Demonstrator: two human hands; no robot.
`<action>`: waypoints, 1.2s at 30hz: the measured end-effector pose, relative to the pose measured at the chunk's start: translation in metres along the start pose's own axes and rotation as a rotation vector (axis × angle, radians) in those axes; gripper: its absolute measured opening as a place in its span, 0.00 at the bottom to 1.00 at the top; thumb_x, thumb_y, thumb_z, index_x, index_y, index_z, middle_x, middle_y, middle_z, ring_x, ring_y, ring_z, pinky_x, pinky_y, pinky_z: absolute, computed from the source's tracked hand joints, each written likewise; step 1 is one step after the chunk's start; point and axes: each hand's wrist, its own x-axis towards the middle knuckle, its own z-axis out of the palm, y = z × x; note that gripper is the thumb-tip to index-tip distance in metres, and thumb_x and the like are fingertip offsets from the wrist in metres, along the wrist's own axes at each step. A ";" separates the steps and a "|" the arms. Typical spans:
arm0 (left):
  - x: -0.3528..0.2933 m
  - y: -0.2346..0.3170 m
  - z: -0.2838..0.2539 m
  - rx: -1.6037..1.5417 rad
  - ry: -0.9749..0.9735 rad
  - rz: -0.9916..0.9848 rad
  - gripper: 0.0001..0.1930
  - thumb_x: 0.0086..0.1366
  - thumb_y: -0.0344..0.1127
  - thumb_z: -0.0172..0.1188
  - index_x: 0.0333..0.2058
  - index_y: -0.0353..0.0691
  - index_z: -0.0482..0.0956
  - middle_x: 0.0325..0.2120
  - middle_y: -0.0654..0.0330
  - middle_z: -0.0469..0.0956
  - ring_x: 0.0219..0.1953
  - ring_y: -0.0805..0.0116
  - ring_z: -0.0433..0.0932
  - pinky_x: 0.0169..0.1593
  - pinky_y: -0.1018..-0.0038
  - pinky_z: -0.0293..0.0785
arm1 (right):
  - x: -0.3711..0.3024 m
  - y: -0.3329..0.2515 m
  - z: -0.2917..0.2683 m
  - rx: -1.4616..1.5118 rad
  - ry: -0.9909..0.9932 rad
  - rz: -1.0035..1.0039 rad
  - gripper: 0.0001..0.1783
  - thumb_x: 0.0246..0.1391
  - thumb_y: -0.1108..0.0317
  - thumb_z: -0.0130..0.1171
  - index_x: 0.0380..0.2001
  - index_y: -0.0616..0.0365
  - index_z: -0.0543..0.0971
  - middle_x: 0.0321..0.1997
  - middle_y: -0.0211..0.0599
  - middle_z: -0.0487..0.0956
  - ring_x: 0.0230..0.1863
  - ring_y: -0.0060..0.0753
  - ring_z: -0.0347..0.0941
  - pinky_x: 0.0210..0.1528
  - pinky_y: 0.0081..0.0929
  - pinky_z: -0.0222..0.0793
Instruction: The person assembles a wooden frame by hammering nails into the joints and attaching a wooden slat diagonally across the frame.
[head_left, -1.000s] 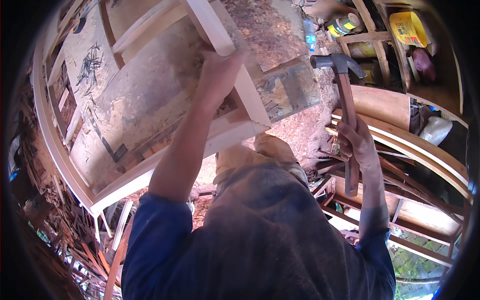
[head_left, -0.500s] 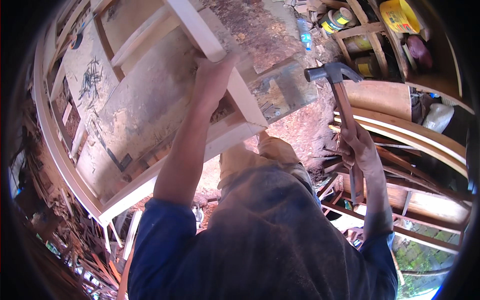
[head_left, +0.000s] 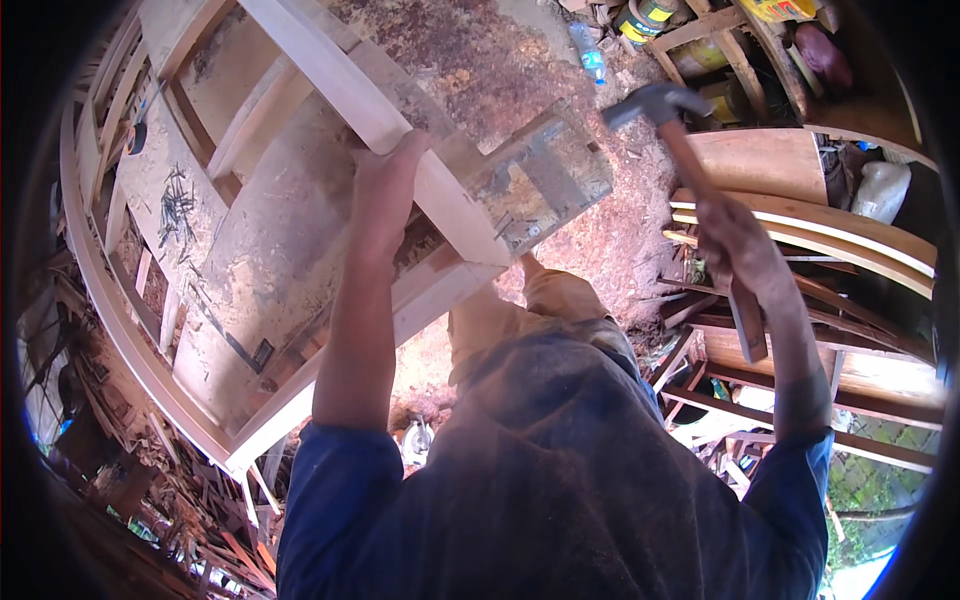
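Observation:
My left hand is closed around the pale rail of a wooden frame, not far from the corner joint. Part of its fingers are hidden behind the rail. The frame lies over a worn workbench. Off to the right, my right hand grips a claw hammer by its wooden handle. The dark hammer head is raised apart from the frame, slightly blurred, with the handle's butt sticking out below my fist.
Loose nails lie on the bench near a dark metal square. A plastic bottle is on the dirt floor ahead. At right, curved boards and timber are stacked; wood scraps pile up at lower left.
The hammer has tilted further, its head up and left while my right hand moved right. My left hand and the rail appear further left, partly because the view has shifted.

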 end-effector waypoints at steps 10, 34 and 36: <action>-0.008 0.003 0.002 -0.065 0.020 0.050 0.26 0.60 0.39 0.62 0.52 0.27 0.72 0.44 0.52 0.75 0.44 0.64 0.78 0.46 0.66 0.76 | -0.006 -0.003 0.029 -0.139 -0.286 0.240 0.11 0.66 0.63 0.57 0.44 0.58 0.73 0.24 0.22 0.68 0.19 0.13 0.62 0.18 0.15 0.57; -0.004 -0.004 -0.005 -0.065 -0.018 -0.009 0.29 0.62 0.41 0.63 0.56 0.27 0.69 0.43 0.53 0.77 0.43 0.62 0.80 0.46 0.66 0.78 | 0.047 0.096 0.028 -0.041 -0.024 -0.663 0.14 0.61 0.65 0.59 0.44 0.63 0.74 0.24 0.25 0.72 0.22 0.20 0.69 0.24 0.21 0.67; -0.009 -0.008 -0.014 -0.127 -0.037 -0.057 0.30 0.62 0.41 0.63 0.57 0.28 0.69 0.44 0.53 0.76 0.44 0.62 0.79 0.47 0.65 0.77 | 0.010 0.053 0.056 -0.293 -0.339 0.025 0.19 0.58 0.69 0.62 0.50 0.64 0.72 0.23 0.25 0.70 0.19 0.18 0.67 0.20 0.20 0.63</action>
